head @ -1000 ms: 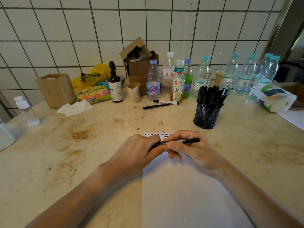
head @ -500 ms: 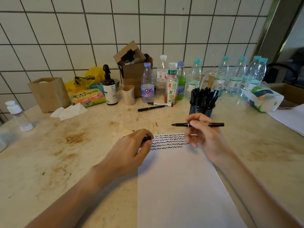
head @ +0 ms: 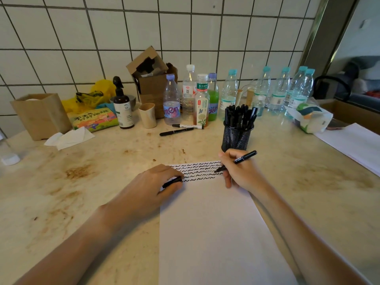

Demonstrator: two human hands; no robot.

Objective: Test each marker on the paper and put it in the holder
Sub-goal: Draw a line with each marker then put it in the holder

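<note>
Fingers of my right hand grip marker, tip now lowered from air onto paper beside squiggles; left hand pinches cap. Test stroke starting; holder next.

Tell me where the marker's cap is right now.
In the head view, the cap is held in the left hand, resting on the paper's upper left corner, left of the squiggle rows.

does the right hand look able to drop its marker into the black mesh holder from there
Probably yes: the right hand with the black marker sits just in front of the black mesh holder, nothing between, though the holder looks crowded.
</note>
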